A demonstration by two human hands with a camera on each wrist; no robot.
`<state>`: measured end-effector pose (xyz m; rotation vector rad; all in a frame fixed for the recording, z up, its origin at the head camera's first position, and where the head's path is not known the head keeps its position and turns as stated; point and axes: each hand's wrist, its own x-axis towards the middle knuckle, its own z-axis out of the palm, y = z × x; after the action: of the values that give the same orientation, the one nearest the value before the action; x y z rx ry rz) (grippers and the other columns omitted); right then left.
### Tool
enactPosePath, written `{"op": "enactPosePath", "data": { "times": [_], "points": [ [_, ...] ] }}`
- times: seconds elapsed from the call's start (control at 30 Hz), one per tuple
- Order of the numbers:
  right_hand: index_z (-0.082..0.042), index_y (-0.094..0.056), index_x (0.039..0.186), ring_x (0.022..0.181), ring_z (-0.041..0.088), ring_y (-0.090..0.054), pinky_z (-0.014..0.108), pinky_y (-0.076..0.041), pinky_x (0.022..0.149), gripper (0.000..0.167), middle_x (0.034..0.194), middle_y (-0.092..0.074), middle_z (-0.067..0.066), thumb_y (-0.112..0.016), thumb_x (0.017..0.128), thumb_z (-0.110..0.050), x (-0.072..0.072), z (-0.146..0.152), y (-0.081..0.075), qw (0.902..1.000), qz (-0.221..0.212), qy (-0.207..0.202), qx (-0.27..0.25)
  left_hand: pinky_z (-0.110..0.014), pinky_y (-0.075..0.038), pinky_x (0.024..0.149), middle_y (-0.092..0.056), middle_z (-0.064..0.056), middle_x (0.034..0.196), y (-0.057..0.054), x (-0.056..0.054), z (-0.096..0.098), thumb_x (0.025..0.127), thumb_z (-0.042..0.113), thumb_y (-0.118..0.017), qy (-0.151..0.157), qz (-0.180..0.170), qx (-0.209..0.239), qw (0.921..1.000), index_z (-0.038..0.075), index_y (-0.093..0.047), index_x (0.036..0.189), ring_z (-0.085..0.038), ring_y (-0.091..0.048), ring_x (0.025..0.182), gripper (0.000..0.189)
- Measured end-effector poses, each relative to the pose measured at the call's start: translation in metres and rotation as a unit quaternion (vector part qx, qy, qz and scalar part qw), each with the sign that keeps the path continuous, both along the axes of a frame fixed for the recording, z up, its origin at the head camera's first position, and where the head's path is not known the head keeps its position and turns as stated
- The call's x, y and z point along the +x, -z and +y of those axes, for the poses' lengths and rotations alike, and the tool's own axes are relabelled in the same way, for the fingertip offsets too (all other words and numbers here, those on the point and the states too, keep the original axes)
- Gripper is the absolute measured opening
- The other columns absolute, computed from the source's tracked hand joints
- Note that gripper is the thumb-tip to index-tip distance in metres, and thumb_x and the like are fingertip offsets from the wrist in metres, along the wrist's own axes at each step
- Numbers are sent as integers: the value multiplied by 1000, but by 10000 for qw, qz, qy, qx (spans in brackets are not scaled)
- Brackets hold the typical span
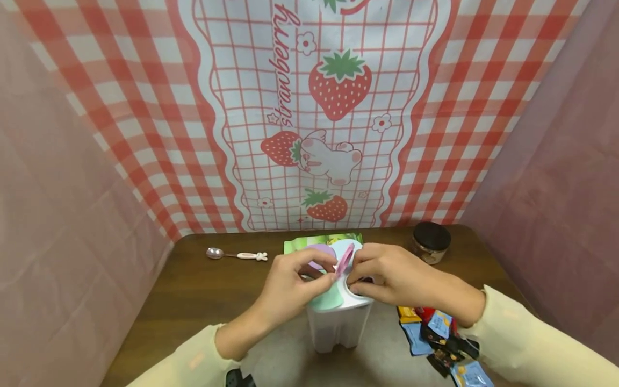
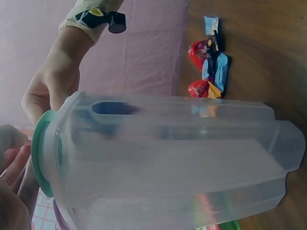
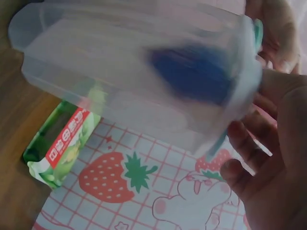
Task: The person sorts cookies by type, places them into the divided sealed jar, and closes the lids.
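A tall clear plastic canister (image 1: 333, 328) stands upright, its white top fitted with purple, pale blue and mint-green lids (image 1: 329, 300). With thumb and finger, my left hand (image 1: 289, 278) pinches a pink lid (image 1: 345, 260), which stands raised. My right hand (image 1: 398, 271) is at the uncovered round opening, thumb and fingertips right at its rim. Just below the top, a blurred dark blue packet (image 3: 192, 72) shows through the canister wall in the right wrist view. Whether the right fingertips still hold it, I cannot tell.
Several small snack packets (image 1: 440, 333) lie in a pile right of the canister. A green pack (image 3: 62, 141) is behind it. At the back left lies a spoon (image 1: 237, 255) with a bunny-ended handle; a black-lidded jar (image 1: 430, 243) stands back right. Fabric hangs around the table.
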<state>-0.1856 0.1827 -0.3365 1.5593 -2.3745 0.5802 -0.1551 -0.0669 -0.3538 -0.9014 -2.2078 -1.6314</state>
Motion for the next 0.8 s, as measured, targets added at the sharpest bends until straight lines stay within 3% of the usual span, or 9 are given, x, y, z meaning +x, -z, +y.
{"op": "enactPosePath", "data": {
  "times": [0.2,0.37,0.53,0.8],
  "points": [
    [-27,-76,101,82,-1,-59,22,-54,69,15,98,-62,-17,-78,90,-16,4,14,-7,9975,-519,226,-418,-25,-63,66,-77,-5,96,-6,0,4,83,0,-79,-114,313,-111,9994,8,-78,97,-11,-73,72,16],
    [-30,-75,102,79,-4,-59,18,-54,65,18,98,-64,-18,-77,92,-14,4,29,-10,9951,-768,289,-545,-24,-62,64,-77,-4,94,-8,0,4,83,0,-79,-239,538,-227,9980,8,-79,96,-9,-73,72,16],
    [-36,-72,105,79,-3,-60,18,-53,61,24,100,-66,-19,-78,93,-15,5,57,-12,9915,-909,696,-622,-27,-63,63,-78,-3,93,-7,1,5,83,0,-79,-317,578,-276,9974,9,-79,95,-7,-73,73,15],
    [-36,-72,103,64,-3,-50,18,-46,53,29,93,-64,-22,-80,90,-11,9,121,12,9840,-857,1499,-430,-28,-63,64,-78,-1,89,-5,2,4,83,1,-79,-392,470,-308,9977,10,-80,95,-8,-72,77,15]
  ]
}}
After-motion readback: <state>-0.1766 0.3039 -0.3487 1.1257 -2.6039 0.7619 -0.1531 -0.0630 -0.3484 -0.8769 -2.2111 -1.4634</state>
